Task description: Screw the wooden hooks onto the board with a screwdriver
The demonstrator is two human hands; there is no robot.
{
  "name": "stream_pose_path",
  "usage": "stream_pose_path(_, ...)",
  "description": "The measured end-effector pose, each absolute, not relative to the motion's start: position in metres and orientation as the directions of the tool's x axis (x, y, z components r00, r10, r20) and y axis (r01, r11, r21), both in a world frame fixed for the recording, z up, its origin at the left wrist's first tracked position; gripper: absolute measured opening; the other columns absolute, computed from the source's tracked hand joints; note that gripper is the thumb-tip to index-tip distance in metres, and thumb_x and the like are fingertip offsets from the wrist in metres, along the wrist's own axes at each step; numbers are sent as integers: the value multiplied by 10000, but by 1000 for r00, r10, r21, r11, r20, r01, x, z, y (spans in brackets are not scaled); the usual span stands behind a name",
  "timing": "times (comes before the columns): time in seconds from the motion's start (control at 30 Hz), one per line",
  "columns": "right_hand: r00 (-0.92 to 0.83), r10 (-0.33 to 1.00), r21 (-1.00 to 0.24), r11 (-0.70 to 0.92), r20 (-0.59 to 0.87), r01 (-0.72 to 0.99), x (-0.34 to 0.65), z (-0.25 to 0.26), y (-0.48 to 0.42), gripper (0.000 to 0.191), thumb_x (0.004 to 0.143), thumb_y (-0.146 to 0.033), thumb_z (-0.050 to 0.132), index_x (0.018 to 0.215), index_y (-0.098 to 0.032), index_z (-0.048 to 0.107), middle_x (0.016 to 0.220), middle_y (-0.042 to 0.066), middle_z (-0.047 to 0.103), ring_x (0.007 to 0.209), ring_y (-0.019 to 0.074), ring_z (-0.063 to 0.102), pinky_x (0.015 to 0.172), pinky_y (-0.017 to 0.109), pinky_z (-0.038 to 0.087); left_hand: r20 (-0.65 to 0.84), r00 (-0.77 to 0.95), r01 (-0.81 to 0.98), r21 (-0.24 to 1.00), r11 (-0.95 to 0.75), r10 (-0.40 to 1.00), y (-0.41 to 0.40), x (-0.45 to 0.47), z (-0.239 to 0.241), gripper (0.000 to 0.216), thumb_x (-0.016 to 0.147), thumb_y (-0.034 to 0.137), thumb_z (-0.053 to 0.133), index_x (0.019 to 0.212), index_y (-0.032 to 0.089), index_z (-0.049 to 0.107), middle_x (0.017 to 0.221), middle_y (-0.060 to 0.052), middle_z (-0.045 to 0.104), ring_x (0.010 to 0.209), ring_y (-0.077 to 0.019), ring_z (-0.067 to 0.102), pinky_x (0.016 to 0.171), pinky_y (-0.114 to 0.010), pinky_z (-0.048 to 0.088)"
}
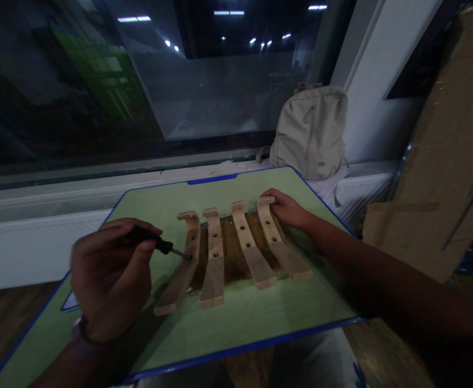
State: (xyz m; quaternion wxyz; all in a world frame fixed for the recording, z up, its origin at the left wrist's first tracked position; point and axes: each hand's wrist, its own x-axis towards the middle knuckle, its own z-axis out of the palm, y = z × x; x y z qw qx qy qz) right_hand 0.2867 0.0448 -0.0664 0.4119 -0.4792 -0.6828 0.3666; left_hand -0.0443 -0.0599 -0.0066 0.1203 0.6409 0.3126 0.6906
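Observation:
A wooden rack of several curved light-wood slats (215, 253) on darker cross pieces lies on a green board with a blue edge (236, 318). My left hand (109, 277) is closed round a black-handled screwdriver (153, 240), whose tip touches a hole in the leftmost slat (183, 264). My right hand (287, 207) rests at the far end of the rightmost slat (279, 248), fingers curled on it, holding it steady.
A beige backpack (311, 132) leans on the window sill behind the board. Cardboard sheets (446, 161) stand at the right. A dark window fills the background; wooden floor shows at the left and bottom edges.

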Motion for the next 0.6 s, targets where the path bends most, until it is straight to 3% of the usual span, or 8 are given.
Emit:
stream_pose_path(0.17, -197, 956, -899, 275, 218, 340, 285, -65, 43, 119, 784, -210, 563, 898, -236, 589, 798, -1, 628, 771, 199, 585, 714, 327, 465, 738, -136, 188, 674, -714, 661, -66, -40, -10, 410, 898, 178, 711, 1286, 277, 624, 1075, -39, 777, 885, -162, 761, 804, -317, 654)
stream_pose_path(0.37, -191, 957, -886, 275, 217, 374, 284, -63, 44, 99, 789, -220, 573, 886, -236, 586, 825, 9, 657, 821, 219, 614, 757, 353, 492, 841, -75, 235, 537, -810, 535, -59, -53, -13, 385, 733, 184, 834, 1078, 303, 711, 1022, -11, 714, 855, -184, 723, 672, -309, 649)
stream_pose_path(0.47, -199, 955, -882, 282, 220, 378, 285, -64, 45, 80, 815, -225, 571, 892, -240, 583, 825, 13, 652, 822, 221, 613, 751, 355, 489, 822, -140, 333, 564, -755, 552, -58, -52, -14, 422, 747, 139, 820, 1129, 282, 710, 976, -16, 738, 818, -168, 734, 618, -260, 635)
stream_pose_path(0.6, -200, 954, -873, 289, 225, 393, 286, -65, 45, 80, 832, -227, 556, 905, -237, 586, 836, 23, 644, 820, 226, 607, 749, 363, 486, 772, -156, 258, 634, -729, 616, -63, -44, -13, 464, 845, 179, 761, 1281, 281, 638, 968, -23, 774, 833, -168, 763, 760, -306, 661)
